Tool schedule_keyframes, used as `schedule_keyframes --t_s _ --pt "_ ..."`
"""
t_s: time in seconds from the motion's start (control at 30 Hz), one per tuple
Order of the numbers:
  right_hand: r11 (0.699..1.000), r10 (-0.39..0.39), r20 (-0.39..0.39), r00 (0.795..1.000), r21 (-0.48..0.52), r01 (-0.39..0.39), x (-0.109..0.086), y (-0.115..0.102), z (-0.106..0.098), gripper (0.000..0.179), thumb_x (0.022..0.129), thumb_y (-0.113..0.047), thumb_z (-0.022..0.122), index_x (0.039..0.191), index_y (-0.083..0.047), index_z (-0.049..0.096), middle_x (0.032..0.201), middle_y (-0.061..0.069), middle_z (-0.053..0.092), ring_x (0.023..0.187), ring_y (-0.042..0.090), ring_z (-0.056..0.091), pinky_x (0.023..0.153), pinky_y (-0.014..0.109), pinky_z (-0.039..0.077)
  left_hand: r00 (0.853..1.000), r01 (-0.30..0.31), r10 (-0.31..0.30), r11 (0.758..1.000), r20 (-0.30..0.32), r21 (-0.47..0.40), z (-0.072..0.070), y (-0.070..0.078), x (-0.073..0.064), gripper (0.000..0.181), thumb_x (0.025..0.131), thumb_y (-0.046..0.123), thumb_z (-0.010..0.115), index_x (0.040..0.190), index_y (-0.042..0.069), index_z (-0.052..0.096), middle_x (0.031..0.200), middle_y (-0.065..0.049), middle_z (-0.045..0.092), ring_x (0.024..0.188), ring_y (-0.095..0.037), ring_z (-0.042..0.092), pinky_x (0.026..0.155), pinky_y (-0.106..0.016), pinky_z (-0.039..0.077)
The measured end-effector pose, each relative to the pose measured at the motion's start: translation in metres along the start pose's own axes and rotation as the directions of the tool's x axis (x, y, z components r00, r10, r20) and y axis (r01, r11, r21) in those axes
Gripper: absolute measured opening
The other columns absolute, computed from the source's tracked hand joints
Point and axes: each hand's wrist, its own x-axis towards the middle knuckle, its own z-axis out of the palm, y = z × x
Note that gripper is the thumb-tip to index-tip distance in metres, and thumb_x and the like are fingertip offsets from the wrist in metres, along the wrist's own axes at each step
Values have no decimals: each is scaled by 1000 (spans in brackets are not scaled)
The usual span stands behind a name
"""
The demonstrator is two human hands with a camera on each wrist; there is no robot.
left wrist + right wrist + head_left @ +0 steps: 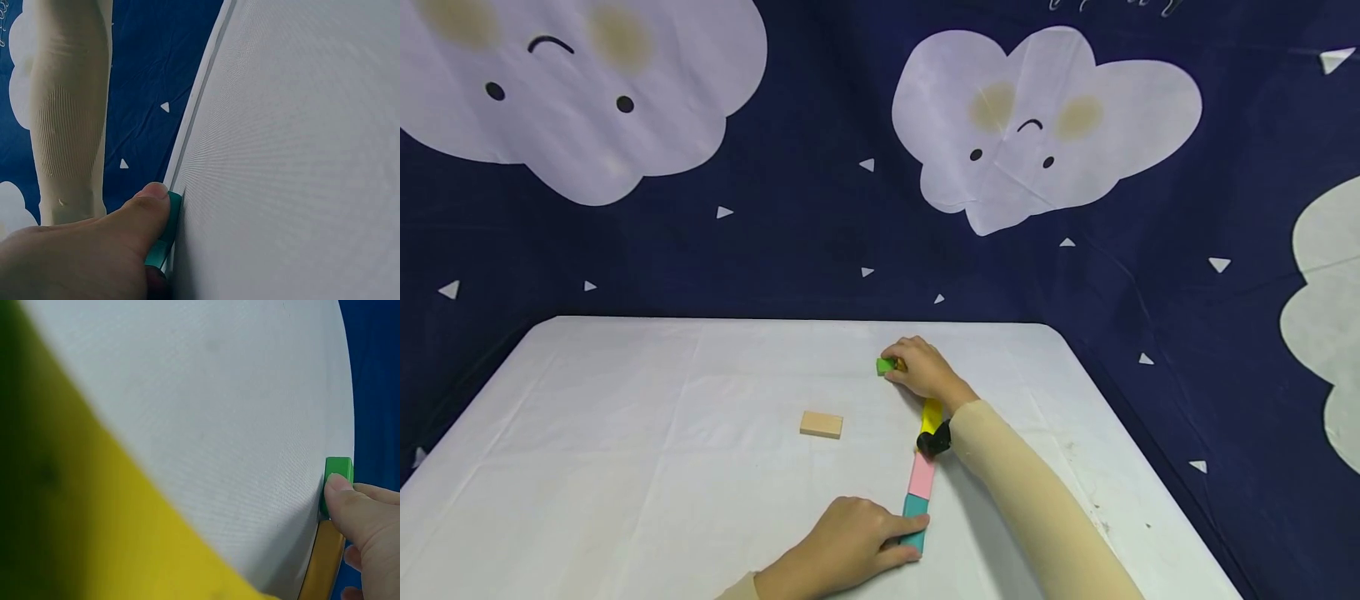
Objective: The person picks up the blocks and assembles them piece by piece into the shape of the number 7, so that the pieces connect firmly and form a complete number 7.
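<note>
My right hand (921, 367) pinches a small green block (338, 465) between thumb and fingers near the table's far edge. In the right wrist view, the green block meets the end of an orange block (322, 562); the hand mostly hides that one in the head view. Nearer me, a yellow block (932, 412), a pink block (922, 476) and a teal block (915, 505) run in a row. My left hand (850, 542) holds the teal block, index finger across it and thumb at its near end. Yellow fills much of the right wrist view, blurred.
A plain wooden block (821, 424) lies flat left of the row. The white-covered table (625, 467) ends at a dark blue cloth (805, 250) printed with clouds and triangles. A black wrist device (934, 439) hangs over the yellow block, partly hiding it.
</note>
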Motion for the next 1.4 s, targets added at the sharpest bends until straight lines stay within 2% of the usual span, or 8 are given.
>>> schedule_keyframes --t_s 0.17,0.5,0.77,1.03,1.23,1.4 --pt "999 4 -1 1000 -37 -4 1 2 0 37 92 -32 71 126 -20 67 133 3 62 130 25 46 111 47 34 1000 1 -1 1000 -3 0 0 0 0 37 93 50 62 123 31 71 61 20 62 57 18 38 60 -12 44" --pt "999 24 23 999 -40 -23 2 3 -1 38 92 -30 71 128 -17 65 131 3 64 121 24 53 111 45 37 1000 -2 2 1000 -1 -5 0 -1 -1 37 94 51 60 124 32 70 69 19 69 61 18 45 62 -13 46" --pt "998 30 16 999 -55 -29 4 4 0 38 91 -30 72 126 -16 67 127 4 67 116 24 56 110 44 39 1000 -2 2 1000 -4 3 1 -1 -1 38 94 52 60 124 32 70 67 20 67 60 18 44 61 -13 45" --pt "996 27 4 1000 -87 -26 2 3 0 43 91 -35 72 130 -18 65 132 2 64 122 24 52 109 45 37 1000 -2 2 1000 -8 9 2 -1 -1 38 93 52 60 124 32 70 77 18 73 68 15 57 63 -14 47" --pt "995 -37 13 999 -95 38 0 -13 -1 54 90 -45 70 138 -23 59 144 2 55 138 25 40 113 47 32 1000 3 -3 1000 4 8 1 -1 -1 38 93 52 60 124 32 70 78 19 73 69 15 57 63 -14 47" --pt "991 -126 66 990 -23 128 -5 -37 0 55 89 -46 71 139 -26 58 138 -2 59 137 23 40 115 47 30 1000 -1 1 1000 3 8 0 -1 -1 38 93 52 60 125 33 70 78 19 73 70 14 59 62 -14 47"
